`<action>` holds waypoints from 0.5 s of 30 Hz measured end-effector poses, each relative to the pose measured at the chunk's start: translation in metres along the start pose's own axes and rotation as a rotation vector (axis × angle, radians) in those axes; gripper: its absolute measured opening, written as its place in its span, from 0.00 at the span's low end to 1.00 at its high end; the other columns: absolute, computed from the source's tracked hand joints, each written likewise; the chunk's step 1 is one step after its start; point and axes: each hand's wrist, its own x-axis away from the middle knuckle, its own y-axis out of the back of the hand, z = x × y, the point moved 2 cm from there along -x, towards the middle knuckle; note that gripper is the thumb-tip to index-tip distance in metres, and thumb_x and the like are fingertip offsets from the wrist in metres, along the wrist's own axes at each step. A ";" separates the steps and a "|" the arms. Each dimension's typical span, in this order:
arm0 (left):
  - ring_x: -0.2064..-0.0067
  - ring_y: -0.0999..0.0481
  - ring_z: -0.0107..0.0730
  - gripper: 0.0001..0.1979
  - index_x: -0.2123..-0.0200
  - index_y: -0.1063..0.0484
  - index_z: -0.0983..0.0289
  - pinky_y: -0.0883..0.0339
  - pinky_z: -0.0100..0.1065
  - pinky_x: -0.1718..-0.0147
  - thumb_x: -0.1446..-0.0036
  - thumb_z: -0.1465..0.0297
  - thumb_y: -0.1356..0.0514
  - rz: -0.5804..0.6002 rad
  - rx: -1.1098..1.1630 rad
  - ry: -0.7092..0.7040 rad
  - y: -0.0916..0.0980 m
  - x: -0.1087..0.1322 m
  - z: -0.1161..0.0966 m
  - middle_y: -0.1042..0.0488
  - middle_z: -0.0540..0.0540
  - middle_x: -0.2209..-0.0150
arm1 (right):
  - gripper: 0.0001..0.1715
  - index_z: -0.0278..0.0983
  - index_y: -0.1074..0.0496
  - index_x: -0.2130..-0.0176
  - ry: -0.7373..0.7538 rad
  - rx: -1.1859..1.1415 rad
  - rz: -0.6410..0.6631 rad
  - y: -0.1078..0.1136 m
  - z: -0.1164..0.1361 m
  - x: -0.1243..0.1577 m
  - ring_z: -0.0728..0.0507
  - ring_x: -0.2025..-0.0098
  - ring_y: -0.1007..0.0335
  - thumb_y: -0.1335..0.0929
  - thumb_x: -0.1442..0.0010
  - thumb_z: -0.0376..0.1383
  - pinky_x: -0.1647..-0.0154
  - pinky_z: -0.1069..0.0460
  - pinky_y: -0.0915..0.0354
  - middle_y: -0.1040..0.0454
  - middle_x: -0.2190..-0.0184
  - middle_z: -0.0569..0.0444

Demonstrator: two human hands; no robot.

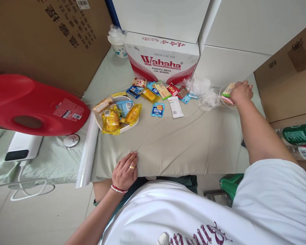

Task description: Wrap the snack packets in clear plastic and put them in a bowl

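Snack packet (pixel 228 89) pinched in R hand (pixel 241 92) grip, over white bowl (pixel 221 95) at tabletop (pixel 181 143) far right, next to crumpled film (pixel 203 91). L hand (pixel 124 172) grip wide, flat on tabletop near edge, empty.

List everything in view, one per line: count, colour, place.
Wahaha box: one, white and red, back of table.
White boxes: several, stacked behind it.
Cardboard boxes: two, brown, left and right.
Jug: one, red, left.
Cup: one, white, beside Wahaha box.
Left plate: one, white, holding packets.
Right plate: one, white, under right hand.
Snack packets: many, mixed colours, left plate and table middle.
Plastic film: one, clear, crumpled.
Film roll: one, table's left edge.
Bottles: two, right edge.
Left hand: flat, table's near edge.
Right hand: curled on green packet.
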 end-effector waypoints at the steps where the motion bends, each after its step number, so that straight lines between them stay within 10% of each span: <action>1: 0.43 0.19 0.46 0.22 0.44 0.27 0.60 0.29 0.42 0.47 0.41 0.78 0.42 -0.003 -0.004 -0.008 0.000 0.000 0.000 0.18 0.59 0.44 | 0.31 0.19 0.27 0.47 0.007 0.028 0.087 0.005 0.002 0.009 0.38 0.42 0.40 0.44 0.23 0.42 0.55 0.40 0.47 0.34 0.45 0.27; 5: 0.43 0.19 0.47 0.21 0.45 0.27 0.63 0.29 0.43 0.48 0.41 0.79 0.42 -0.009 -0.014 -0.027 0.001 -0.001 -0.001 0.18 0.62 0.45 | 0.24 0.23 0.30 0.40 0.015 0.101 0.014 0.036 0.019 0.033 0.35 0.40 0.48 0.43 0.23 0.36 0.53 0.41 0.49 0.41 0.40 0.26; 8: 0.43 0.19 0.48 0.21 0.45 0.27 0.63 0.29 0.43 0.48 0.42 0.79 0.42 -0.005 -0.009 -0.029 0.000 -0.001 -0.001 0.18 0.62 0.45 | 0.26 0.25 0.29 0.42 0.310 0.047 -0.128 0.044 0.046 0.055 0.36 0.40 0.48 0.46 0.22 0.36 0.50 0.43 0.48 0.37 0.42 0.30; 11: 0.43 0.19 0.48 0.22 0.45 0.27 0.63 0.29 0.43 0.49 0.42 0.80 0.42 -0.007 0.002 -0.028 0.000 0.000 -0.001 0.19 0.62 0.45 | 0.19 0.31 0.25 0.44 0.632 0.015 0.083 0.019 0.070 0.088 0.35 0.42 0.44 0.37 0.28 0.36 0.48 0.44 0.44 0.31 0.45 0.37; 15: 0.42 0.20 0.48 0.19 0.47 0.26 0.61 0.28 0.43 0.49 0.41 0.80 0.41 -0.017 0.055 0.016 0.000 0.000 0.000 0.19 0.60 0.45 | 0.14 0.32 0.22 0.54 0.446 -0.055 0.244 -0.017 0.069 0.128 0.36 0.50 0.34 0.36 0.33 0.31 0.53 0.45 0.38 0.26 0.52 0.39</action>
